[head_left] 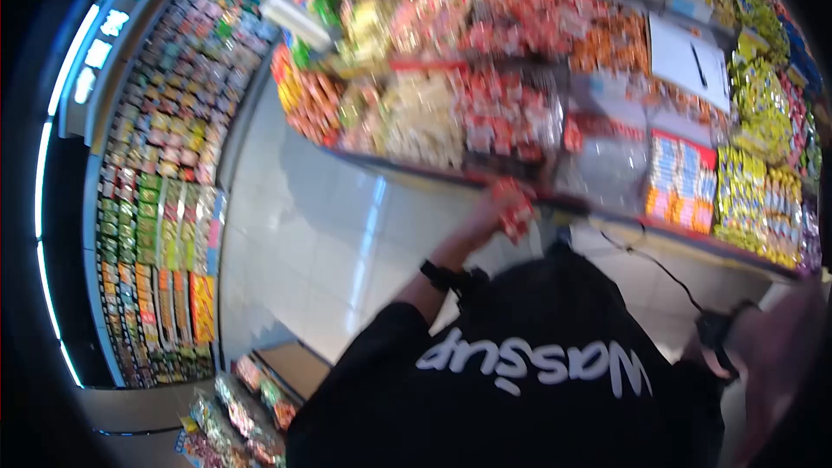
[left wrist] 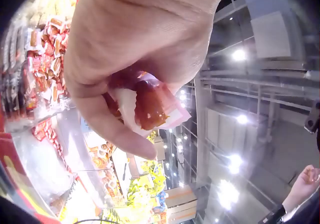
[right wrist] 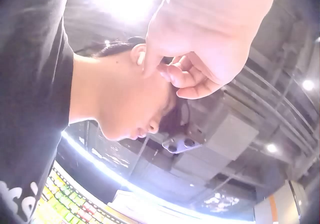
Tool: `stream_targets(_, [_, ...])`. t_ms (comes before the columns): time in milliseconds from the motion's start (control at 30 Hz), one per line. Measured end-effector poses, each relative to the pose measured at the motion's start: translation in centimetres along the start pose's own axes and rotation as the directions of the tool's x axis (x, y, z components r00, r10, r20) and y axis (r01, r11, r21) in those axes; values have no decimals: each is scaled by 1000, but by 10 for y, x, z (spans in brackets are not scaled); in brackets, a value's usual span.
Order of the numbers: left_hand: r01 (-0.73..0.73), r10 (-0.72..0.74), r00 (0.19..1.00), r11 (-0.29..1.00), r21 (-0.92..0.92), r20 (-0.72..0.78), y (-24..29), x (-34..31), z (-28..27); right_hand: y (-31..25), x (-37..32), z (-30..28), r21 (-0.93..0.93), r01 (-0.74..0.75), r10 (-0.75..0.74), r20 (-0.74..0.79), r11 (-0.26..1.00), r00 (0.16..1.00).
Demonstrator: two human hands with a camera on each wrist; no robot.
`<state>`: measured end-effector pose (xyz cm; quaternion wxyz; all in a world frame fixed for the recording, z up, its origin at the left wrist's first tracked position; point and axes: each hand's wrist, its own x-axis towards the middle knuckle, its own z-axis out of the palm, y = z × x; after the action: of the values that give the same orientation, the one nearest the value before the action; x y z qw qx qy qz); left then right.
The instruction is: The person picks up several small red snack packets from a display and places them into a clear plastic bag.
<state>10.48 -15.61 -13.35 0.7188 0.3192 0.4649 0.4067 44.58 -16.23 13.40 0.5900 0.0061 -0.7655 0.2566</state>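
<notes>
My left hand (head_left: pixel 487 210) grips a few small red-and-white wrapped snacks (head_left: pixel 517 208) just off the front edge of the display counter (head_left: pixel 416 170). In the left wrist view, a reddish-brown piece in its clear and pink wrapper (left wrist: pixel 151 109) pokes out between curled fingers and thumb. Similar red-and-white packets (head_left: pixel 503 113) fill a bin right behind that hand. My right hand (right wrist: pixel 210 39) is raised beside the person's ear (right wrist: pixel 138 53), its fingers loosely curled with nothing in them. In the head view only a blurred right forearm (head_left: pixel 784 347) shows.
A white sheet with a black pen (head_left: pixel 685 61) lies among the bins. Yellow packets (head_left: pixel 758 199) fill bins at right. A black cable (head_left: pixel 663 267) hangs in front of the counter. Packed wall shelves (head_left: pixel 165 208) stand at left across the tiled floor (head_left: pixel 303 225); bagged goods (head_left: pixel 238 412) sit below.
</notes>
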Motion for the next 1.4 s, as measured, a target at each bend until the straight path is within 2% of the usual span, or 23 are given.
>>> stream_targets(33, [0, 0, 1000, 1000, 8, 3, 3, -17, 0, 0, -20, 1, -59, -215, 217, 36, 975, 976])
stream_targets(67, [-8, 9, 999, 999, -40, 32, 3, -32, -2, 19, -50, 19, -92, -376, 376, -21, 922, 926])
stream_targets(100, [-20, 25, 998, 996, -84, 56, 1, -47, -5, 39, -60, 45, -72, -509, 507, -38, 858, 861])
stream_targets(167, [16, -6, 997, 992, -126, 77, -2, -75, -9, 79, -81, 96, -22, -739, 736, -70, 673, 673])
stream_targets(200, [4, 4, 996, 995, -97, 84, -3, -87, -9, 99, -97, 110, -148, -749, 763, 98, 646, 639])
stream_targets(233, [6, 3, 997, 995, -99, 81, -6, -96, -10, 109, -113, 131, -208, -715, 744, 156, 668, 650])
stream_targets(267, [7, 1, 997, 995, -100, 77, -10, -105, -11, 116, -132, 145, -187, -757, 776, 246, 625, 580])
stream_targets(367, [9, -2, 997, 995, -97, 71, -23, -125, -9, 114, -146, 188, -171, -768, 767, 348, 617, 539])
stream_targets(467, [39, -40, 997, 999, 24, 68, -29, -133, -7, 115, -162, 213, -133, -838, 784, 454, 529, 423])
stream_targets(500, [54, -59, 996, 995, 81, 71, -31, -133, -5, 115, -166, 216, -91, -884, 798, 482, 458, 363])
stream_targets(567, [74, -78, 994, 996, 56, 71, -36, -125, -1, 118, -175, 216, -13, -954, 807, 537, 301, 247])
stream_targets(600, [85, -88, 994, 995, 44, 69, -37, -119, 1, 120, -180, 214, 38, -965, 820, 521, 258, 239])
stream_targets(700, [141, -147, 983, 988, 62, 109, -40, -97, 7, 121, -188, 199, 98, -949, 870, 379, 300, 314])
stream_targets(733, [139, -144, 984, 989, 59, 108, -39, -89, 13, 125, -197, 193, 235, -953, 898, 350, 190, 265])
stream_targets(833, [162, -168, 980, 985, 62, 104, -34, -59, 31, 143, -214, 165, 542, -840, 950, 242, 37, 198])
stream_targets(933, [237, -245, 963, 968, 80, 112, -34, -20, 36, 171, -231, 125, 534, -842, 987, 73, 80, 141])
stream_targets(1067, [296, -304, 947, 951, 85, 107, -28, 34, 40, 232, -276, 56, 451, -888, 988, -154, 83, 14])
stream_targets(1167, [344, -348, 935, 937, 60, 69, -21, 70, 42, 289, -325, 10, 395, -918, 969, -219, -22, -118])
stream_targets(1267, [368, -368, 930, 930, 1, 17, -16, 92, 43, 358, -378, -11, 248, -964, 945, -280, -97, -168])
stream_targets(1367, [384, -387, 921, 922, -56, -52, -13, 105, 40, 423, -402, -5, 8, -993, 946, -304, -119, -115])
stream_targets(1400, [391, -396, 915, 918, -72, -76, -13, 107, 38, 442, -403, -1, -12, -989, 947, -291, -148, -138])
